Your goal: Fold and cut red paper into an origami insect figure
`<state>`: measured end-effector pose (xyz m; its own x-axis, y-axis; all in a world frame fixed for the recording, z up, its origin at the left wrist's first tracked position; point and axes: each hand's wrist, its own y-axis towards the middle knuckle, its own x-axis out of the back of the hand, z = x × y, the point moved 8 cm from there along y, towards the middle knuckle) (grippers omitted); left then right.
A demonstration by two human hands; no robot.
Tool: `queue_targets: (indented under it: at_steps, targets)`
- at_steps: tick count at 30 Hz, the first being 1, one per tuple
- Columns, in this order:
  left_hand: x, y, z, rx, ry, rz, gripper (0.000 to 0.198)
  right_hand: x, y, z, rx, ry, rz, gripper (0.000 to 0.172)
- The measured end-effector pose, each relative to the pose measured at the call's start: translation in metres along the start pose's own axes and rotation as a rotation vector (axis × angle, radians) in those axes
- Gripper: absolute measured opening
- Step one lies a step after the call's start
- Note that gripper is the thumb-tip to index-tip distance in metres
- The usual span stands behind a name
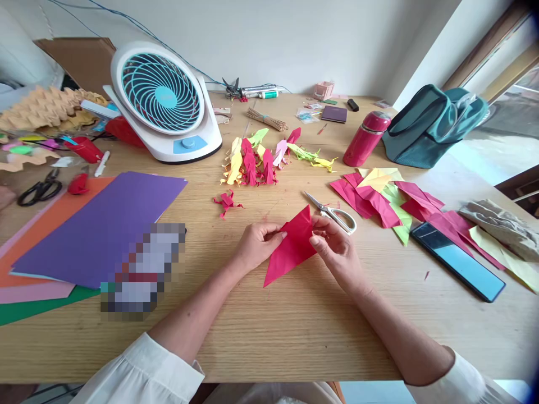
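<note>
A creased red sheet of folding paper is held up over the table between both hands. My left hand pinches its left edge between thumb and fingers. At its right edge, my right hand grips the paper with thumb and fingertips. Silver scissors with pale handles lie just beyond my right hand. A small red folded paper figure sits on the table past my left hand. Several red, yellow, green and pink folded paper figures stand grouped farther back.
Purple paper tops a stack of coloured sheets at left, with a pixelated object at its edge. A fan stands behind. On the right are folded paper pieces, a phone, a red flask and a teal bag.
</note>
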<state>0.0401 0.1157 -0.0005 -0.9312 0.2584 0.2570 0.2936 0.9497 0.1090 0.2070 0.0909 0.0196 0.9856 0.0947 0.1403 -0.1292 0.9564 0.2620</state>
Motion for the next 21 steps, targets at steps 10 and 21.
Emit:
queue_targets:
  at_steps: [10,21]
  targets:
    - [-0.017,-0.015,-0.024,-0.083,0.252,0.12,0.032,-0.02,-0.003,-0.017,-0.273,0.191,0.114,0.028]
    - [-0.016,-0.013,-0.023,-0.108,0.169,0.141,0.034,-0.016,-0.003,-0.014,-0.304,0.237,0.055,0.035]
